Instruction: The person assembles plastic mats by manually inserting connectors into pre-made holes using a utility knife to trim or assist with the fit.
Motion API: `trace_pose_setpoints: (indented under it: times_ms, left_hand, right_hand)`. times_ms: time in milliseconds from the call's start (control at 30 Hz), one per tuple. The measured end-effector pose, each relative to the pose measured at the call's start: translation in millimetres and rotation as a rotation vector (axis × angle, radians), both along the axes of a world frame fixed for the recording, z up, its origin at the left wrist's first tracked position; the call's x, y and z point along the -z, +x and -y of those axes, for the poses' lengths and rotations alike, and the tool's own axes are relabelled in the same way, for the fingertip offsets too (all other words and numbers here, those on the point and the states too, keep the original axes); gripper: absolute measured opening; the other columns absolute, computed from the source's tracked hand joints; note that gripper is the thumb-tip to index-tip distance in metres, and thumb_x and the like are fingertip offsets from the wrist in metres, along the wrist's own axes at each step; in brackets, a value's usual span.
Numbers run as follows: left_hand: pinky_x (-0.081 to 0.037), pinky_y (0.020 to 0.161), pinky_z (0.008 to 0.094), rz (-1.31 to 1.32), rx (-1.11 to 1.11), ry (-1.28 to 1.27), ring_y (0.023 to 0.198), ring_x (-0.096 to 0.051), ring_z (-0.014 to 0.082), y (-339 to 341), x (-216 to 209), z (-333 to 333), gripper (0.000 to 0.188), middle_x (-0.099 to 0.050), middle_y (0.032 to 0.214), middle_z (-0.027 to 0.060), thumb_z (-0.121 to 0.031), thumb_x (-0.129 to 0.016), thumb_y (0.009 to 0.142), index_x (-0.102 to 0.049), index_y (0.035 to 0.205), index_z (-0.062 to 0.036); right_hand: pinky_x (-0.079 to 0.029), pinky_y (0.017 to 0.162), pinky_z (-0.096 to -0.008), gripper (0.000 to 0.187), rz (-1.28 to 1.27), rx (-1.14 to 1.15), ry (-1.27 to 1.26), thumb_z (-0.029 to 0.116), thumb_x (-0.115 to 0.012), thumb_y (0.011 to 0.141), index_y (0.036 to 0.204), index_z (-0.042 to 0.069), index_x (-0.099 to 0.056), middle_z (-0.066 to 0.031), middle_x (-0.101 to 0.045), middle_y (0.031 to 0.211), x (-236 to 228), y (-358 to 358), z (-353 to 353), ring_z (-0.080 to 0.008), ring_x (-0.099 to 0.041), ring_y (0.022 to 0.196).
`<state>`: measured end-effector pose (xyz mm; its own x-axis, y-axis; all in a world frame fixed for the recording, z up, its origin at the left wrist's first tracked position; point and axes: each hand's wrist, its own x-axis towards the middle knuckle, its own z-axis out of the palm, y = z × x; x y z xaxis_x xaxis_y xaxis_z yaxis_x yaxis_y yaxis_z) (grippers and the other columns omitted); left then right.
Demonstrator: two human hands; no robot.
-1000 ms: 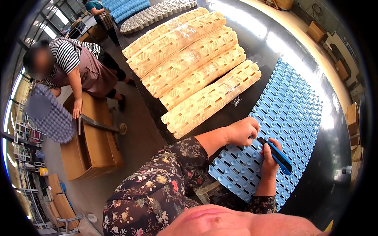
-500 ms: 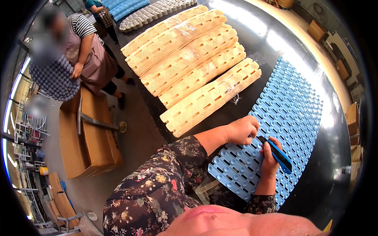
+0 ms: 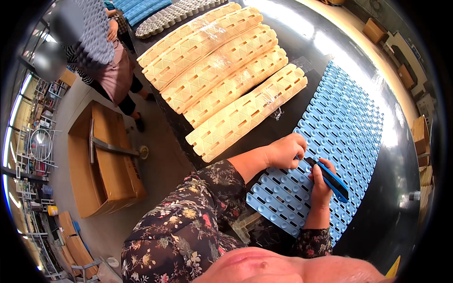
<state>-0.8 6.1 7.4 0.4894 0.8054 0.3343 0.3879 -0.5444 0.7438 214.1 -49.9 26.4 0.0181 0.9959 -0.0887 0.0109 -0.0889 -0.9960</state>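
A light blue rubber mat [image 3: 347, 113] with rows of suction cups and slots lies flat across the black table in front of me. My right hand [image 3: 322, 189] is wrapped round a blue and black utility knife [image 3: 336, 183], thumb along its side, its front end pointing toward my other hand. Just left of that front end, my left hand [image 3: 286, 150] is closed with fingers curled in a pinch over the mat's left edge. What those fingers hold is hidden or too small to make out.
Several rolled beige mats [image 3: 245, 113], partly wrapped in clear film, lie left of the blue mat. Behind them are a grey mat [image 3: 177, 16] and blue mats [image 3: 139, 10]. A co-worker in an apron holds up a grey mat [image 3: 96, 30] beside a cardboard box [image 3: 118, 160].
The co-worker's grey mat has been raised and now stands upright before them. My hands keep nearly the same place and hold; the whole view has shifted slightly.
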Motion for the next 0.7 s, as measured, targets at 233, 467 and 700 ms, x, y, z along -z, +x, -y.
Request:
trace_pose_setpoints:
  times_ms: [233,467,700]
  left_hand:
    - [-0.051,0.093,0.0379,0.015,0.028,0.018,0.106,-0.06,0.029,1.7,-0.6,-2.3,0.011,-0.066,0.103,0.0082,-0.004,-0.075,0.067,-0.07,0.076,-0.0068]
    - [-0.051,0.092,0.0374,0.017,0.027,0.01,0.105,-0.06,0.029,1.0,-0.3,-2.4,0.011,-0.066,0.103,0.0079,-0.004,-0.075,0.067,-0.07,0.076,-0.0071]
    - [-0.051,0.093,0.0377,0.031,0.018,0.016,0.104,-0.06,0.0291,0.2,3.3,-1.4,0.01,-0.066,0.102,0.0078,-0.004,-0.074,0.066,-0.071,0.075,-0.0072]
  right_hand:
    - [-0.053,0.07,-0.0224,0.032,0.014,0.002,0.014,0.012,-0.07,0.095,0.123,0.001,-0.061,-0.0056,-0.069,0.089,-2.3,2.3,-0.3,-0.0094,-0.064,0.072]
    - [-0.053,0.071,-0.0231,0.033,0.026,-0.004,0.019,0.011,-0.07,0.094,0.123,0.0,-0.06,-0.0062,-0.069,0.089,-1.3,1.9,-0.4,-0.01,-0.064,0.073]
    - [-0.053,0.072,-0.0231,0.032,0.014,-0.008,0.026,0.012,-0.07,0.095,0.123,0.0,-0.059,-0.0066,-0.07,0.089,0.9,1.3,0.3,-0.0102,-0.065,0.073]
